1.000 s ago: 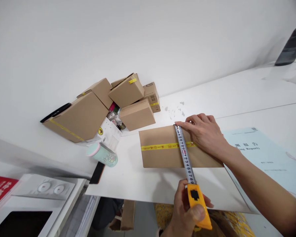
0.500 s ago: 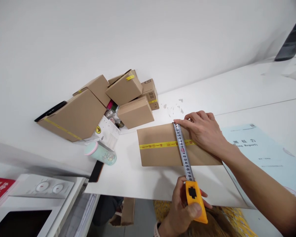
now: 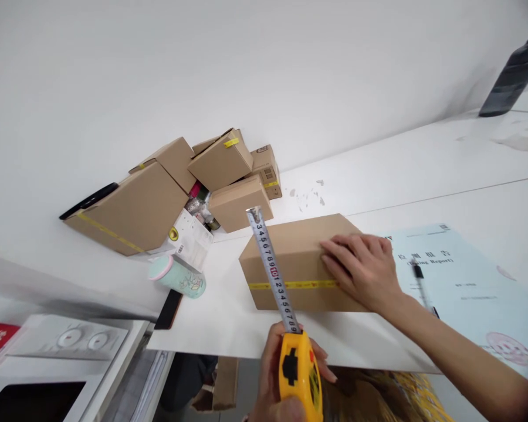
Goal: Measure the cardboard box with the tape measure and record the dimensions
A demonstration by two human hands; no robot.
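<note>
The person's left hand (image 3: 273, 375) is wrapped tight around the yellow plastic case of a tape measure (image 3: 297, 375). Its steel blade (image 3: 273, 271) runs up and away at a slant across the front of a cardboard box (image 3: 290, 252). The right hand (image 3: 363, 272) lies flat on the box's top near edge, fingers slightly spread and pressing down. The box sits on the white table (image 3: 400, 170), just left of a pale blue printed sheet (image 3: 466, 275) with a dark pen (image 3: 425, 290) on it. For a true reading, the blade probably wants to lie square to an edge rather than skewed. Its metal hook (image 3: 255, 212) should catch a corner; whether it touches the box now is unclear. The flat hand should keep the light box from sliding on the smooth tabletop. The box is plain matte corrugated board, sharp-cornered, with a glossy yellow tape strip (image 3: 299, 285) along its front face. The blade is stiff, thin and curved, with printed numerals. Farther back, a heap of similar cartons (image 3: 158, 199) leans against the wall, with a rounded mint tumbler (image 3: 178, 275) lying on its side nearby.
</note>
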